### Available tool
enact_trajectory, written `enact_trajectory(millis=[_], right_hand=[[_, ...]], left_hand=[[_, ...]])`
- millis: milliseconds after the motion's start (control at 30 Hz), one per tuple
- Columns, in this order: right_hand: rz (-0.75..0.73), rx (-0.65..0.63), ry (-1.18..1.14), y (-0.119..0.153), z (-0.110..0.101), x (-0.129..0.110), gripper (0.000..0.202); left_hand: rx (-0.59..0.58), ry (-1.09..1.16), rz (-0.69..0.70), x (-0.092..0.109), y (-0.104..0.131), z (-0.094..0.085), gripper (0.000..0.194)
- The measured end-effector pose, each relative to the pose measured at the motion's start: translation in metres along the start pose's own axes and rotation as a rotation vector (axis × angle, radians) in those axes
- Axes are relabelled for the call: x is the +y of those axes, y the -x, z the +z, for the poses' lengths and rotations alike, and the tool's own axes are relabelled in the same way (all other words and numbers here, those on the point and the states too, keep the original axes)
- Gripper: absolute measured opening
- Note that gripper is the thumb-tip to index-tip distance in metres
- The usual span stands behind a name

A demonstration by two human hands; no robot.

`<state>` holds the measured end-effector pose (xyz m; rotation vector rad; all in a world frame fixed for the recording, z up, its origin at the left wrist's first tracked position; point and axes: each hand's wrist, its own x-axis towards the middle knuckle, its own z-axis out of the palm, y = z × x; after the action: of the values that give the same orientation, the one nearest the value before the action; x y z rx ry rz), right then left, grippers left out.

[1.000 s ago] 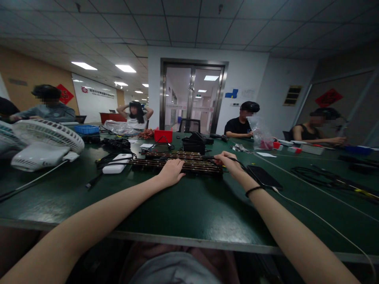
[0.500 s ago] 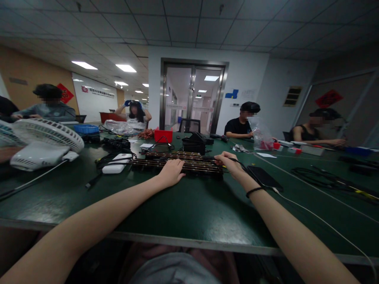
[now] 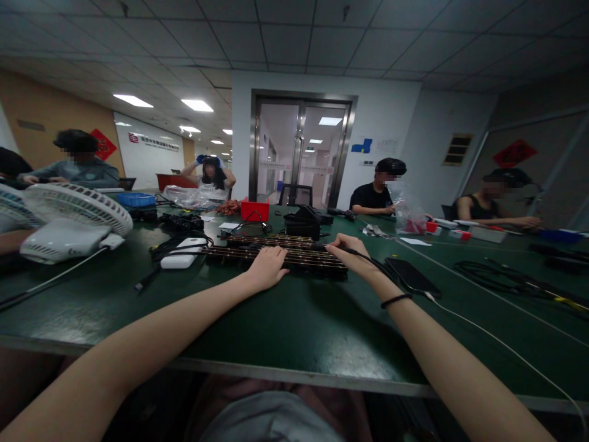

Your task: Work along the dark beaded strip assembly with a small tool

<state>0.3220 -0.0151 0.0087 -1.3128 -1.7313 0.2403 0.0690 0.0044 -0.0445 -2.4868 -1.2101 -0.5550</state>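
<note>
Several thin copper-coloured rods or wires lie side by side on a dark rack [image 3: 317,260] on the green table [image 3: 285,334]. My left hand [image 3: 267,267] rests on the rack's left part, palm down, its fingers stretched over the rods. Above the right part of the rack, my right hand [image 3: 352,253] pinches a black cable-like tool, its dark tip pointing left over the rods. The cable runs back under my right wrist. Small details at the tip are too tiny to make out.
Left of the rack are a white power bank [image 3: 181,255], black cables and a white fan [image 3: 76,215]. Behind it stand a black case [image 3: 301,222] and a red bin [image 3: 255,210]. A phone [image 3: 411,276] lies right. Several people sit around the table.
My right hand has moved slightly left with the black tool, further over the rods. My left hand has stayed in place on the rack.
</note>
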Motion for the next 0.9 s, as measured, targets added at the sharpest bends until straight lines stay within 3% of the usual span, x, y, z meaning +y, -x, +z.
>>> enact_trajectory(millis=[300, 633, 900], right_hand=[[-0.08, -0.02, 0.088, -0.003, 0.003, 0.005, 0.021], [-0.117, -0.033, 0.143, 0.0, 0.006, -0.002, 0.019], [-0.025, -0.013, 0.052, -0.005, 0.002, 0.009, 0.02]], left_hand=[[0.074, -0.011, -0.063, -0.001, 0.002, 0.007, 0.05], [0.112, -0.005, -0.045, -0.006, 0.0, 0.016, 0.042], [0.107, -0.003, -0.042, -0.008, 0.0, 0.016, 0.044]])
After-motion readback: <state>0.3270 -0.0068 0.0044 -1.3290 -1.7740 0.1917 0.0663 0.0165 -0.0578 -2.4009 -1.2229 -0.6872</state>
